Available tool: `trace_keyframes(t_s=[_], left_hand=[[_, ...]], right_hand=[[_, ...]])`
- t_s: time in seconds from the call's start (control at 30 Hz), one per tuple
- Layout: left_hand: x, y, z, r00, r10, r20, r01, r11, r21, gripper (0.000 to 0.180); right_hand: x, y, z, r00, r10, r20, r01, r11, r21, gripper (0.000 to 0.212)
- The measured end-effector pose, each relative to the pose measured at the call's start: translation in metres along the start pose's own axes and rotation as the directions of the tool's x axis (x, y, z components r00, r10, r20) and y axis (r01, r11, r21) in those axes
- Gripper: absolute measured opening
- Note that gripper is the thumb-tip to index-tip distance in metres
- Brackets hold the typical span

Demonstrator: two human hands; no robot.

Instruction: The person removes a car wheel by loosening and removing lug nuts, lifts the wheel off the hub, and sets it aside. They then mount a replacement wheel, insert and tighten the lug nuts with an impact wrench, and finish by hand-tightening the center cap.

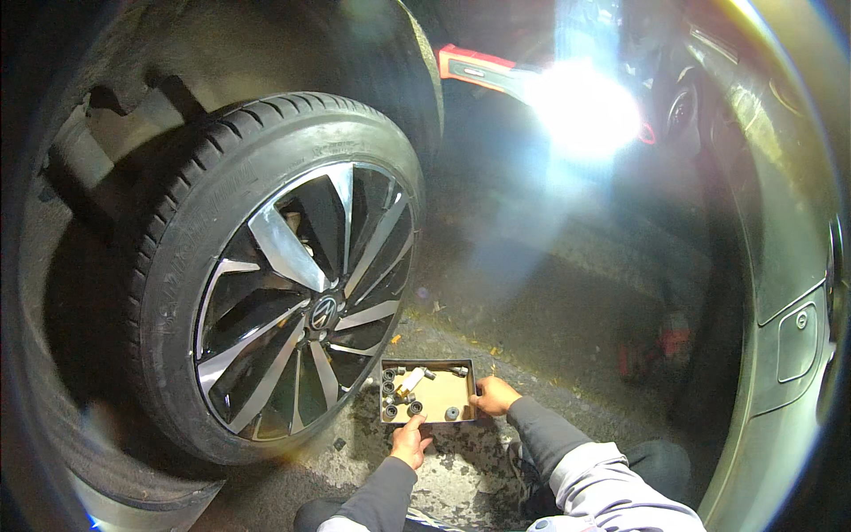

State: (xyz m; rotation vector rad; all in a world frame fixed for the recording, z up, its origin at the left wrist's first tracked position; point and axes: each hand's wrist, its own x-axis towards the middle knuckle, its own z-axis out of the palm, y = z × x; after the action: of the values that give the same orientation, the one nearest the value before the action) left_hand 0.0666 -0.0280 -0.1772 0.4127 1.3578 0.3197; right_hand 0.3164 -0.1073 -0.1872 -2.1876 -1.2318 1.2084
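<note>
a shallow, dark-rimmed box [448,387], tan inside, dark cylindrical pieces [391,411] along its left edge, is beside the wheel [323,312]; left hand [410,443] clasps its near edge, right hand [496,396] its right.

One wheel [297,262], with one tyre [173,301] and one hub cap [324,312]. One lit lamp [532,84]. One shallow box [448,390], containing one white-and-yellow piece [411,382] and at least five dark round pieces [391,411], exact total too small to tell. Two hands: one left hand [410,443], one right hand [496,396].
</note>
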Motion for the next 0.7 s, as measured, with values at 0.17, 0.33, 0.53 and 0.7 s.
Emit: trace_keyframes(t_s=[0.17, 0.33, 0.53, 0.7], left_hand=[[0.013, -0.001, -0.003, 0.993, -0.01, 0.119, 0.043, 0.961, -0.272, 0.037], [0.012, 0.0, -0.007, 0.993, 0.002, 0.118, 0.029, 0.966, -0.255, 0.026], [-0.007, 0.001, -0.022, 0.982, 0.003, 0.19, 0.04, 0.975, -0.219, 0.026], [-0.01, 0.005, -0.038, 0.992, 0.007, 0.125, 0.009, 0.992, -0.128, 0.022]], right_hand=[[-0.021, -0.034, -0.03, 0.992, 0.031, 0.125, -0.041, 0.996, 0.077, 0.05], [-0.037, -0.109, -0.121, 0.987, -0.15, -0.06, 0.128, 0.953, -0.273, 0.064], [-0.065, -0.251, -0.303, -0.055, -0.679, -0.732, 0.547, 0.592, -0.591, 0.029], [-0.047, -0.339, -0.431, 0.223, -0.688, -0.691, -0.2, 0.661, -0.723, 0.092]])
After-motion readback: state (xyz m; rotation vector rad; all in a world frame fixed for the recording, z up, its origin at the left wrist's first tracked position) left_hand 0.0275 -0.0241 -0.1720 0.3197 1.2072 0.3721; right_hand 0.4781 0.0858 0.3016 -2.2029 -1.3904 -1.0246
